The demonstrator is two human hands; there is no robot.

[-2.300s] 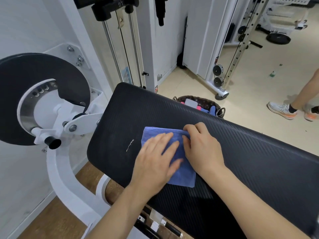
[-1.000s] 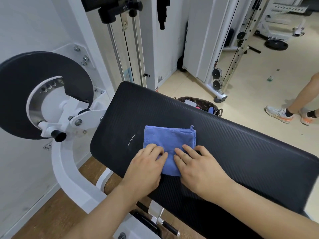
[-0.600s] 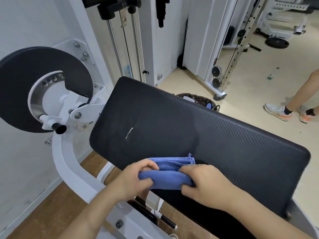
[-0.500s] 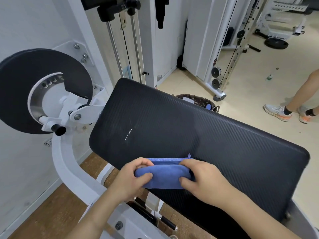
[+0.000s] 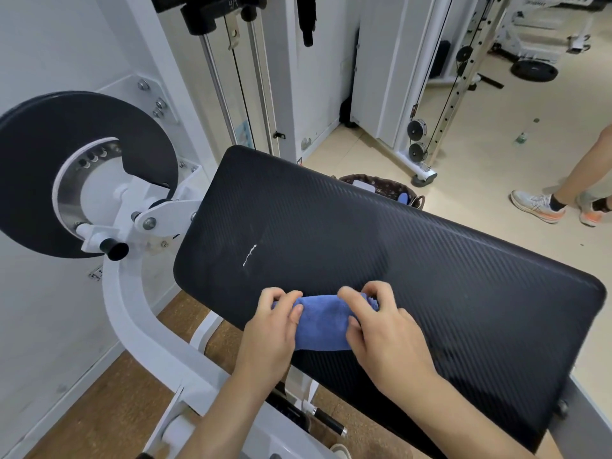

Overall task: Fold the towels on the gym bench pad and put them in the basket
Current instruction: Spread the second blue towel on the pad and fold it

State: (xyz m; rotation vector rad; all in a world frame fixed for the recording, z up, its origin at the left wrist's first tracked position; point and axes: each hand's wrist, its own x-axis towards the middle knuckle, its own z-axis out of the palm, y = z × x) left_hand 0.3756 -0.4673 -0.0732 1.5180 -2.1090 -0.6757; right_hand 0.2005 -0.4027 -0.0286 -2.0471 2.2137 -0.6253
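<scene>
While the blue towel (image 5: 323, 326) lies folded at the near edge of the bench pad (image 5: 430, 276), the left hand (image 5: 271, 329) pinches its left end and the right hand (image 5: 381, 336) grips its right end; best to match both edges, press the crease flat, then lift it to the basket (image 5: 381, 187) behind the pad

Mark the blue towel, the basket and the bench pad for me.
blue towel (image 5: 323, 326), head view, middle of the folded cloth.
basket (image 5: 387, 191), head view, patterned inner wall.
bench pad (image 5: 430, 276), head view, bare top.
</scene>
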